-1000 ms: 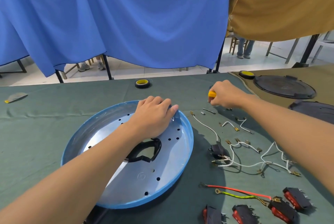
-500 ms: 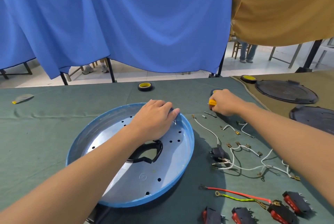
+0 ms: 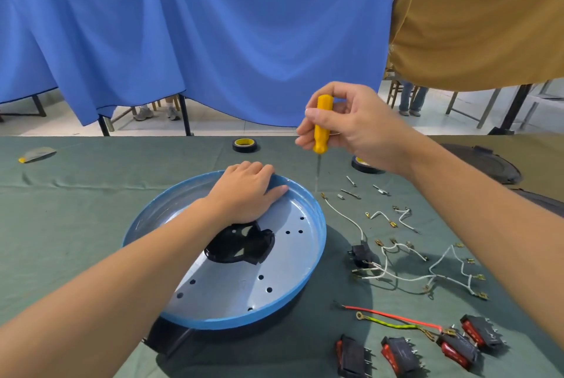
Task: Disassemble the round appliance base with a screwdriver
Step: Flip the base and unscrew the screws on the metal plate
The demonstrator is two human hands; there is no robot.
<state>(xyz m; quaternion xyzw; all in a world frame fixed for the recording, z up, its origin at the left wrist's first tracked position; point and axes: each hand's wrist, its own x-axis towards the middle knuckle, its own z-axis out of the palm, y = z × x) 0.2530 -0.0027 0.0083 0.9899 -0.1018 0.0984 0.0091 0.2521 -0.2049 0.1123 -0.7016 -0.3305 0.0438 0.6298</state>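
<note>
Black rocker switches (image 3: 451, 347) with red faces lie nearest on the green cloth (image 3: 61, 225), beside loose white wires (image 3: 406, 267). Farther in, the round blue-rimmed appliance base (image 3: 308, 264) rests left of the wires; the left hand (image 3: 244, 191) lies flat on its far edge, fingers curled over the rim. Above and right, the right hand (image 3: 357, 124) pinches the yellow screwdriver (image 3: 322, 124) upright, tip down over the cloth just off the rim.

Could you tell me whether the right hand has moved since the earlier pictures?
Yes. The right hand has lifted the screwdriver off the table, now above the tape roll.
</note>
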